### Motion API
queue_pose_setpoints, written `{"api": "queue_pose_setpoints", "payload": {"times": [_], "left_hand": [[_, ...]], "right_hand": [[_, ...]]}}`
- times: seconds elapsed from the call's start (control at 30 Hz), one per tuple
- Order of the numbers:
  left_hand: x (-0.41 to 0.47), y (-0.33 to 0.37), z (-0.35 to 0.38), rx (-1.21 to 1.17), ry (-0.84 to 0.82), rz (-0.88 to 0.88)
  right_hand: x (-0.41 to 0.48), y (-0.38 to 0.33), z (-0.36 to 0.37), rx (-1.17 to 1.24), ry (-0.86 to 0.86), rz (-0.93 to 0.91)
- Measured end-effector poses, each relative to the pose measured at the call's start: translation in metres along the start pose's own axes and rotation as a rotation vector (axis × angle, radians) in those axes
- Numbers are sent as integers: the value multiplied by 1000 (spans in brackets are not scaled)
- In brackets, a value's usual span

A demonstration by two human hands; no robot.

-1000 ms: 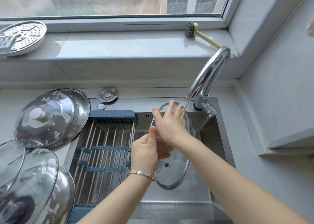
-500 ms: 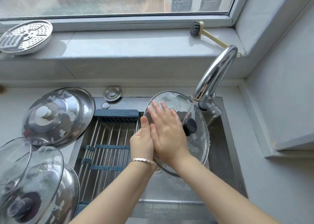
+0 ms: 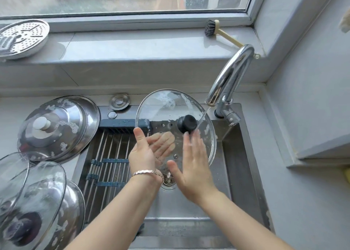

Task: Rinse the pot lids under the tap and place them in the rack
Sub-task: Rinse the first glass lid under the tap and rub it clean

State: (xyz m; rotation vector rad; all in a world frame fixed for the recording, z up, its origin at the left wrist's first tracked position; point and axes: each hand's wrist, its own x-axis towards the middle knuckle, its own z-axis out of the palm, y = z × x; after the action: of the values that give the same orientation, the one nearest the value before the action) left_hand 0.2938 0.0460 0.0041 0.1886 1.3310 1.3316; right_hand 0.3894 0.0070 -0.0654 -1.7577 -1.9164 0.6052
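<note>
Both hands, left (image 3: 145, 153) cupping underneath, right (image 3: 193, 166) flat, merely steady the wet glass lid (image 3: 161, 105); it could slip.

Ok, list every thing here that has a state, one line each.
Tap: running, thin stream onto the lid.
Glass lid: tilted over the sink, wet, some suds, knob facing the camera.
Left hand: under the lid, fingers spread behind the glass.
Right hand: open, flat on the lid's top side.
Rack: no lids on it.
Steel lids: on the counter, sudsy.
Sink: wet.
</note>
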Motion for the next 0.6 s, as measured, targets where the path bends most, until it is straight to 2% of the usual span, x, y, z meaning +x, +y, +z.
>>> {"api": "queue_pose_setpoints", "payload": {"times": [0.1, 0.13, 0.23, 0.3, 0.37, 0.47, 0.53, 0.6], "left_hand": [[-2, 2, -5, -7, 22, 32], [-3, 3, -6, -9, 26, 37], [-6, 2, -7, -6, 14, 12], [-6, 1, -10, -3, -2, -27], [-4, -2, -16, 9, -5, -65], [1, -7, -30, 24, -11, -187], [9, -14, -40, 37, -5, -310], [16, -25, -46, 118, 6, -427]], "right_hand": [[14, 23, -15, 183, -7, 348], [14, 24, -19, 176, -23, 378], [3, 14, -19, 93, -40, 167], [5, 22, -24, 122, -42, 184], [19, 36, -37, 298, -32, 426], [33, 53, -59, 815, -76, 755], [31, 55, -70, 1151, -85, 819], [28, 56, -78, 1207, -75, 807]]}}
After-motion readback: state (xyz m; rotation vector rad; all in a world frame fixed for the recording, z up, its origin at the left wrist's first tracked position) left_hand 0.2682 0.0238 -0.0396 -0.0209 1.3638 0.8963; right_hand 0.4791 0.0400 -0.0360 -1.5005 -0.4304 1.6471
